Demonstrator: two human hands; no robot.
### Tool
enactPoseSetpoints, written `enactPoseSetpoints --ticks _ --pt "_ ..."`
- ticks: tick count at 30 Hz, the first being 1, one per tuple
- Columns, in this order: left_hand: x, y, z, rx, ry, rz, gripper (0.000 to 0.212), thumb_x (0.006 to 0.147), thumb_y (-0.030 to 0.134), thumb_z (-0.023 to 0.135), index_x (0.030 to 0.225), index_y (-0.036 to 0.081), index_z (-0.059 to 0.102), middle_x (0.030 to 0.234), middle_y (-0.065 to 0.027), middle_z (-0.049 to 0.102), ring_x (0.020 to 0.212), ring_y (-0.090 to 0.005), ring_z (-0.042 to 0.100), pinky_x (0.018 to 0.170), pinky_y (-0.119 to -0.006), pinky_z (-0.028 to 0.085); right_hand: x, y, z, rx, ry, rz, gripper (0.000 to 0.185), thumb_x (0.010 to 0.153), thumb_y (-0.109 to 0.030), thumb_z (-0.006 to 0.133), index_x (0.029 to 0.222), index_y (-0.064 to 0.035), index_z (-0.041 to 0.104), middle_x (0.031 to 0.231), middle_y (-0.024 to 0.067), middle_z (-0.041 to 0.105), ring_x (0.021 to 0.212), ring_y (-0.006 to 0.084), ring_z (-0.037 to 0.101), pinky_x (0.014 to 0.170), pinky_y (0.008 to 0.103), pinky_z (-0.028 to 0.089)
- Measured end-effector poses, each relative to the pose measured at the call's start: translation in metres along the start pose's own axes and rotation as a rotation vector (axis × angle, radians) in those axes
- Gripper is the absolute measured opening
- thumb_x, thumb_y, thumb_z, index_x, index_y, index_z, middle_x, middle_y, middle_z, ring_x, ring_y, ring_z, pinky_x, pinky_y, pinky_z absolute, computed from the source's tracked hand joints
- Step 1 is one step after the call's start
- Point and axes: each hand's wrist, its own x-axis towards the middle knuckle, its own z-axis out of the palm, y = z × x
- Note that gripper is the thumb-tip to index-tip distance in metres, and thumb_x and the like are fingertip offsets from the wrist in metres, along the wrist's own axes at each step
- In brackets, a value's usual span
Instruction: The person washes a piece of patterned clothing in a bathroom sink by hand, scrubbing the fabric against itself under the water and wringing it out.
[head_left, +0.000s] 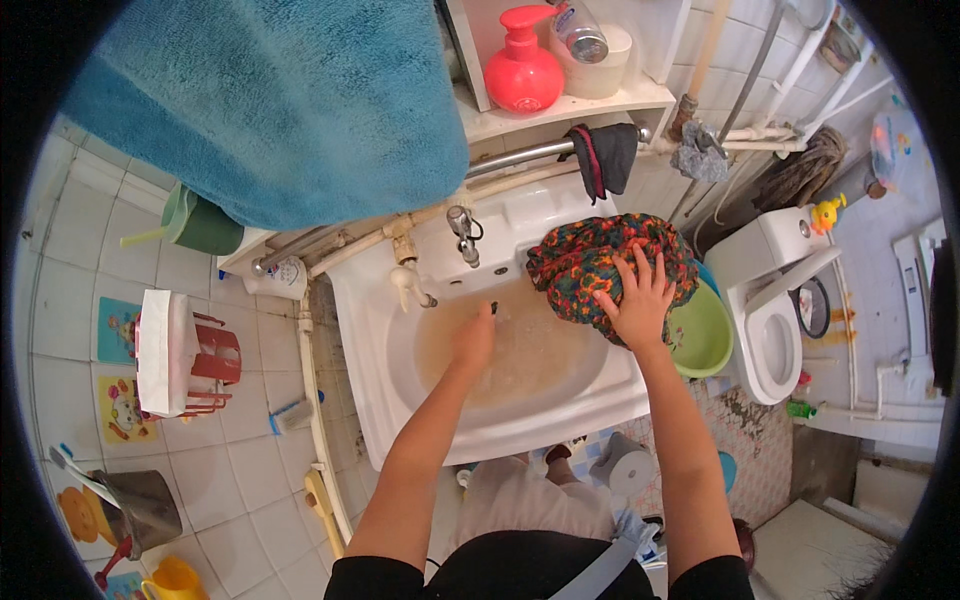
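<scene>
A white washbasin (375, 405) in front of me holds cloudy brownish water (540, 352). My left hand (474, 337) is low over the water in the basin's left half, fingers curled. At its fingertips shows a small dark object (494, 307), too small to name. On the basin's right rim lies a bunched floral cloth (577, 277) in dark green, red and orange. Spread fingers of my right hand (641, 300) rest flat on top of it. A metal faucet (463, 236) and an older tap (411, 286) stand at the back of the basin.
A light green plastic basin (705, 337) sits right of the sink, partly under the cloth. The toilet (772, 345) is beyond it. A blue towel (300, 112) hangs at upper left. Above the sink, a shelf (637, 101) bears a red pump bottle (523, 75).
</scene>
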Motion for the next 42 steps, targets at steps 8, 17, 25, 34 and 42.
enactPoseSetpoints --ticks 8,17,25,34,42 --pt "0.001 -0.016 -0.005 -0.116 0.22 -0.143 0.019 0.097 0.023 0.046 0.102 0.006 0.051 0.078 -0.0212 0.064 0.075 -0.0409 0.063 0.067 -0.053 0.046 -0.001 0.0 0.0 0.019 -0.026 0.013 0.061 0.079 -0.059 0.062 0.129 -0.0259 0.053 0.15 0.0023 0.032 0.141 0.0383 0.02 0.099 0.0748 0.023" --pt "-0.057 0.006 -0.132 -0.018 0.48 0.074 0.017 0.095 0.021 0.052 0.096 0.005 0.05 0.07 -0.0172 0.062 0.064 -0.0368 0.061 0.058 -0.047 0.046 0.001 -0.003 -0.002 0.038 -0.05 0.028 0.062 0.078 -0.058 0.065 0.13 -0.0263 0.052 0.152 0.0008 0.029 0.142 0.0383 0.018 0.1 0.0748 0.021" --pt "0.005 -0.002 -0.142 -0.037 0.681 0.133 0.018 0.096 0.022 0.052 0.098 0.004 0.049 0.07 -0.0174 0.063 0.063 -0.0365 0.062 0.053 -0.046 0.046 0.001 -0.006 0.0 0.015 -0.054 0.014 0.063 0.079 -0.059 0.063 0.132 -0.0268 0.05 0.152 0.0016 0.029 0.141 0.0388 0.019 0.1 0.0749 0.022" --pt "0.06 0.001 -0.11 0.028 0.391 0.008 0.014 0.094 0.015 0.048 0.098 0.002 0.049 0.078 -0.0187 0.066 0.073 -0.0401 0.064 0.062 -0.052 0.048 0.001 -0.004 -0.007 0.034 -0.088 0.033 0.063 0.079 -0.06 0.062 0.132 -0.0274 0.05 0.152 0.0019 0.028 0.141 0.0388 0.018 0.1 0.0751 0.021" --pt "0.034 -0.018 -0.067 0.019 0.744 0.183 0.033 0.088 0.009 0.05 0.118 -0.005 0.051 0.109 -0.0251 0.06 0.096 -0.038 0.062 0.077 -0.048 0.051 0.001 -0.002 -0.004 0.028 -0.047 0.007 0.063 0.079 -0.061 0.062 0.131 -0.0265 0.051 0.149 0.0035 0.033 0.14 0.0397 0.022 0.098 0.0746 0.024"
